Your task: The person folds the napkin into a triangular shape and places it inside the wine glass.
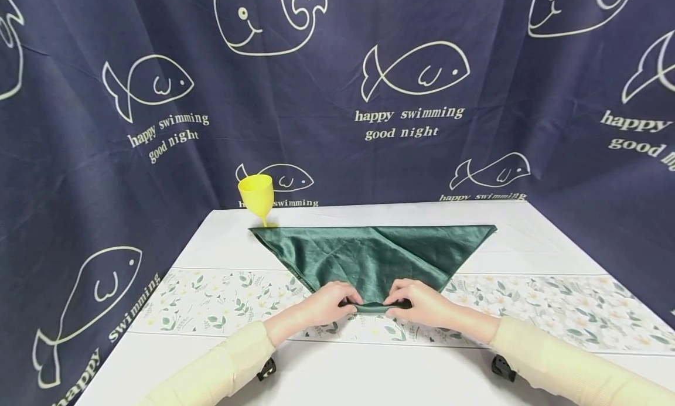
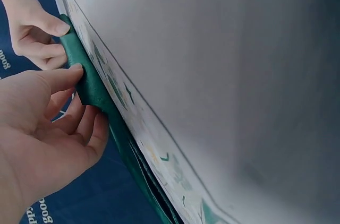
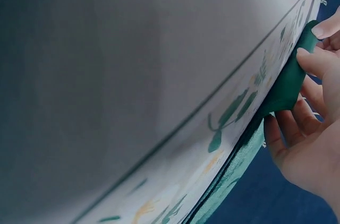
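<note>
A dark green satin cloth [image 1: 369, 248] lies on the table with a long straight edge at the back and slanting sides narrowing toward the front. Its near edge is turned up into a narrow fold [image 2: 87, 78]. My left hand [image 1: 333, 303] pinches the left part of that fold between thumb and fingers. At the fold's right part, my right hand [image 1: 416, 303] pinches it the same way, a short gap from the left. Both wrist views show thumbs on the near face of the fold and fingers curled behind and under it.
A yellow goblet-shaped cup [image 1: 256, 196] stands behind the cloth's back left corner. Across the white table [image 1: 327, 371] runs a floral strip [image 1: 221, 300] beneath the cloth's front. Navy curtains [image 1: 337, 101] with white fish drawings hang around the back and sides.
</note>
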Available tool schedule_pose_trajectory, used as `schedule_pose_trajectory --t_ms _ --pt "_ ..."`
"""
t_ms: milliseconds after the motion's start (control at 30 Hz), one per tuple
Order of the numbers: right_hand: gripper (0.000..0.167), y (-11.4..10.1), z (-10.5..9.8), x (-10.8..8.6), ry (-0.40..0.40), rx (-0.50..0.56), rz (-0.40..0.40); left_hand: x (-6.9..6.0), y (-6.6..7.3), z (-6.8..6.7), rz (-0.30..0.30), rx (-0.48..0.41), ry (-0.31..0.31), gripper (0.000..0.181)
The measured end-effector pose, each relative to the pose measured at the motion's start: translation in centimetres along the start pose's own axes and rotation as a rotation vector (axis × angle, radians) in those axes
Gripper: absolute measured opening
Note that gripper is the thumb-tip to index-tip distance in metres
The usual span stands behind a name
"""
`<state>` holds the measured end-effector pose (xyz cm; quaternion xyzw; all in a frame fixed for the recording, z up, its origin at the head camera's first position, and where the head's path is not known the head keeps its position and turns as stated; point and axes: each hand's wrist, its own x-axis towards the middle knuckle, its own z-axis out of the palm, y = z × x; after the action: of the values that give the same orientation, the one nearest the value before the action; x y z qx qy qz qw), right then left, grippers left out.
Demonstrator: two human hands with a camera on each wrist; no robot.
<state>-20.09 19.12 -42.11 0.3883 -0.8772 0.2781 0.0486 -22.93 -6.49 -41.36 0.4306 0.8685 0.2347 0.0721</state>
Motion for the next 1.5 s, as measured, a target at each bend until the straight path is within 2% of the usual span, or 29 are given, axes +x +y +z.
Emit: schedule_pose_trajectory --t_ms 400,600,900,1133,1333,1500 --pt "0.017 -0.03 0.01 0.07 -0.02 -0.027 0.034 0.05 -0.06 -0.09 -0.011 -0.004 0.011 0.014" --pt "0.019 0.07 0.07 0.03 -0.014 -0.011 0.029 -0.05 0.02 -0.17 -0.018 -0.027 0.026 0.012" --pt "0.02 -0.05 -0.13 0.02 -0.027 -0.011 0.057 -0.12 0.17 -0.32 -0.037 -0.016 0.025 0.013" --pt "0.01 0.06 -0.05 -0.12 -0.009 0.016 0.025 -0.21 0.19 -0.2 -0.046 -0.018 0.02 0.013" --pt "0.009 0.02 -0.05 -0.09 -0.003 0.028 0.002 -0.13 0.1 -0.14 -0.034 -0.024 0.033 0.012" --pt "0.009 -0.16 -0.21 -0.05 -0.011 0.036 0.022 -0.07 0.05 -0.17 -0.02 -0.03 0.031 0.012"
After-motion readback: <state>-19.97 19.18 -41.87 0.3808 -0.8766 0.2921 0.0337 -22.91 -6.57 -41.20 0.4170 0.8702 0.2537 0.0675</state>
